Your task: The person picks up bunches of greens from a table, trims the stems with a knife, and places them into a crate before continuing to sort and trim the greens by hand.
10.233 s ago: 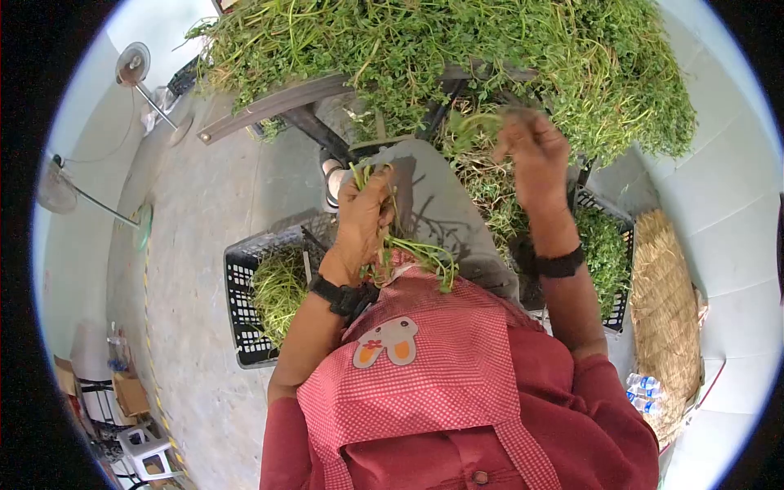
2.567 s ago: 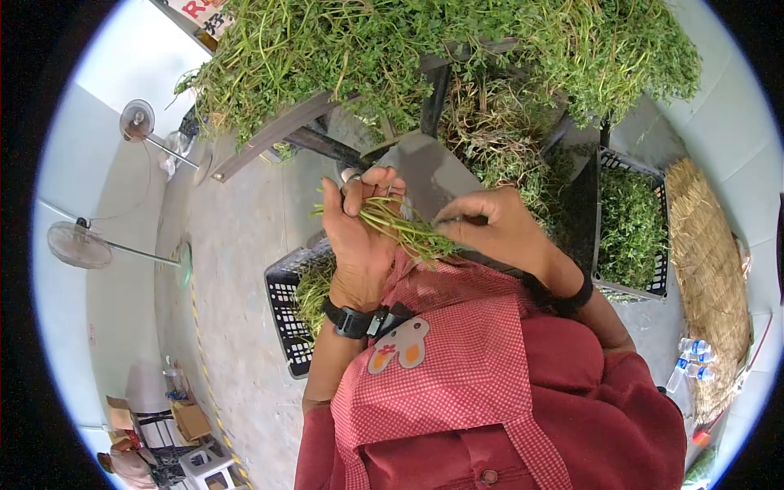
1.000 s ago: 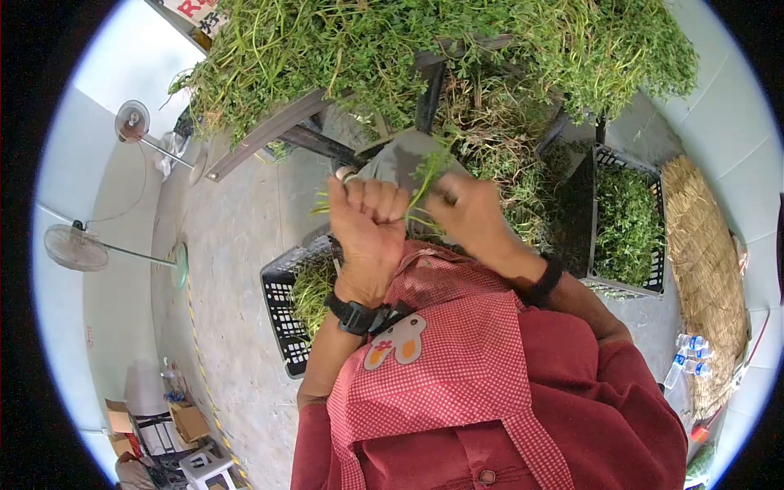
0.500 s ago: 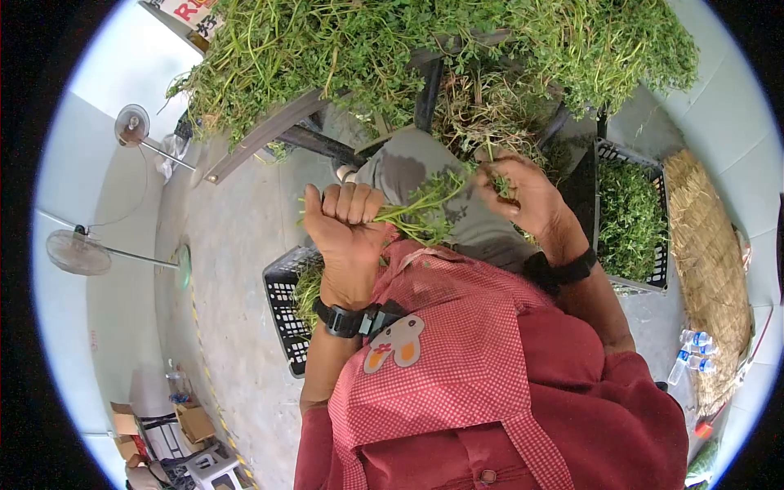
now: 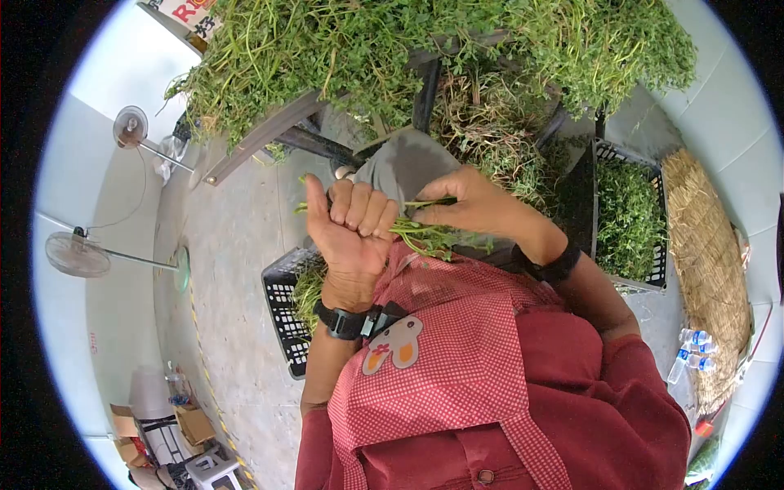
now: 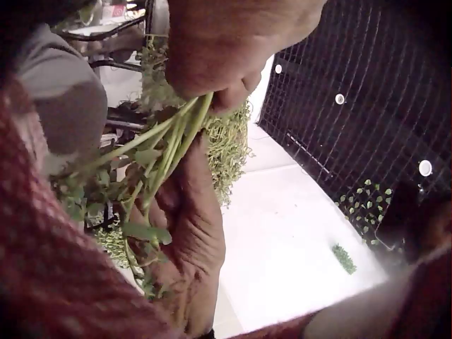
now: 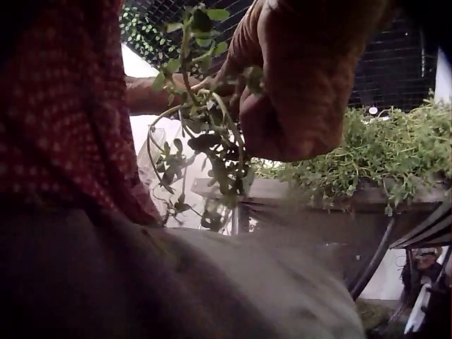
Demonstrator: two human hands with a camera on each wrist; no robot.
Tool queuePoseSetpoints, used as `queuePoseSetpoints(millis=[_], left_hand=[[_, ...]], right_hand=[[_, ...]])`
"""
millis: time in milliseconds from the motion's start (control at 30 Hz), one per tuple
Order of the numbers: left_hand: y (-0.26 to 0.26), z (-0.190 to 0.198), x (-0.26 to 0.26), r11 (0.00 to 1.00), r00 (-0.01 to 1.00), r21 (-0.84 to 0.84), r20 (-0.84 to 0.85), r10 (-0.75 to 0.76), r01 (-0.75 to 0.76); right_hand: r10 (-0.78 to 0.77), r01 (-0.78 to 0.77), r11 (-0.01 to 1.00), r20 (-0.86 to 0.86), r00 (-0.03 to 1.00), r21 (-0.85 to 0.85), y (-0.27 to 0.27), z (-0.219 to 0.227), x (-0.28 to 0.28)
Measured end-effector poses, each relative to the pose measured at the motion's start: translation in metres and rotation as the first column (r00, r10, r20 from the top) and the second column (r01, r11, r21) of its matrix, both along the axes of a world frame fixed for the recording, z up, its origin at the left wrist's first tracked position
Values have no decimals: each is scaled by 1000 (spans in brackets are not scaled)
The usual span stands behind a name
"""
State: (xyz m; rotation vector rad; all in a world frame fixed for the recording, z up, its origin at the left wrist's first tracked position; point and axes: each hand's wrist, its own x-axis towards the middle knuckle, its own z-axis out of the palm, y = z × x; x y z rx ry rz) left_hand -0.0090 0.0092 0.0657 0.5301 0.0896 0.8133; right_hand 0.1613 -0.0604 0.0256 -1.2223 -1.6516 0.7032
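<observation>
My left hand (image 5: 351, 229) grips a small bunch of leafy green stems (image 5: 429, 238), its fingers curled over them and the thumb pointing up. Cut ends poke out on the thumb side, while the leafy ends hang toward the red checked apron (image 5: 433, 327). Right beside it, my right hand (image 5: 490, 212) pinches a stem between thumb and fingers at the bunch. In the left wrist view the stems (image 6: 169, 148) run down from the left fist past the right hand (image 6: 194, 247). The right wrist view shows leafy sprigs (image 7: 212, 141) dangling by the right hand (image 7: 296, 85).
A big heap of greens (image 5: 425, 49) covers the table ahead, with its wooden edge (image 5: 269, 126) showing. Withered stems (image 5: 498, 131) lie below. Black crates of greens stand at left (image 5: 282, 298) and right (image 5: 629, 212). A straw roll (image 5: 706, 278) and bottles (image 5: 690, 355) lie far right.
The right hand went out to the right half a second ago and is now back at the bunch. The left hand keeps its grip on the stems, shifting slightly.
</observation>
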Motion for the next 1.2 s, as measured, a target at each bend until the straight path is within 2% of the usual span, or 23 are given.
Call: queuePoseSetpoints(millis=[133, 200, 233, 300, 333, 400, 433, 500, 533, 600, 633, 700, 733, 767, 800, 833, 900, 967, 1033, 1067, 1100, 1167, 1200], left_hand=[[-1, -2, 1, 1000, 1000, 13, -15, -27, 28], [-2, -1, 3, 1000, 999, 20, -46, 2, -1], [-3, -1, 4, 999, 996, 26, -79, 35, -33], [-6, 2, 7, 998, 993, 23, -104, 54, -52], [-7, 2, 8, 997, 989, 18, -131, 71, -70], [-5, 0, 10, 997, 987, 27, -145, 76, -73], [-4, -3, 11, 997, 984, 33, -159, 80, -76], [1, -4, 8, 998, 990, 24, -128, 53, -51], [3, -4, 6, 999, 995, 12, -98, 34, -33], [-8, 10, 0, 1000, 997, 15, -73, 9, -7], [-10, 15, -2, 1000, 999, 21, -42, -11, 11], [-4, 13, -4, 1000, 999, 8, -39, 13, -13], [-1, 12, -3, 1000, 999, -3, -40, 24, -25], [1, 10, -2, 1000, 999, 3, -38, 18, -18], [2, 7, 0, 999, 999, -31, -33, 10, -11], [2, 6, 1, 998, 1000, -68, -29, 2, -4], [1, 4, 3, 998, 1000, -65, -10, -23, 22], [0, 5, 2, 998, 999, -57, -1, -36, 36], [-1, 7, 2, 998, 999, -49, -31, -32, 31], [-1, 7, 2, 998, 999, -46, -32, -36, 34], [-1, 8, 2, 998, 999, -58, -32, -32, 31], [-2, 7, 2, 997, 999, -73, -31, -30, 28], [-3, 6, 3, 997, 999, -61, -23, -47, 46]], right_hand=[[20, -24, 998, -64, 998, -59, -3, -1, -8], [-23, 48, 991, 204, 979, -122, -5, 5, -7], [-23, 48, 992, 205, 978, -120, -5, 3, -9], [-170, 170, 985, 24, 985, 10, -6, -2, -15], [-171, 171, 985, 24, 985, 11, -6, -1, -16], [-360, 319, 929, 249, 899, 190, -4, 2, -19], [-364, 323, 927, 248, 898, 191, -2, 1, -23], [-504, 362, 836, 315, 804, 413, 5, -6, -28], [-506, 362, 834, 315, 803, 416, 9, -11, -22], [-579, 561, 808, 414, 702, 178, 20, -21, 4], [-579, 558, 809, 414, 702, 185, 21, -18, 22], [-511, 516, 850, 68, 857, -105, 13, -10, 54], [-513, 517, 850, 67, 856, -104, 8, -3, 56], [-409, 314, 905, -382, 829, -289, 1, 7, 58], [-307, 41, 936, -756, 578, -349, -6, 15, 58], [-310, 48, 936, -755, 577, -348, -12, 22, 52], [-420, 7, 871, -738, 528, -491, -17, 32, 30], [-344, 14, 910, -735, 585, -414, -15, 16, 22], [-91, -220, 906, -672, 735, -362, -20, 8, 18], [-84, -159, 913, -555, 828, -376, -18, 4, 11], [-86, -156, 914, -555, 827, -374, -16, 3, 6], [98, -151, 981, -356, 929, -124, -15, 1, -2], [100, -124, 989, -257, 961, -78, -10, -11, 0]])
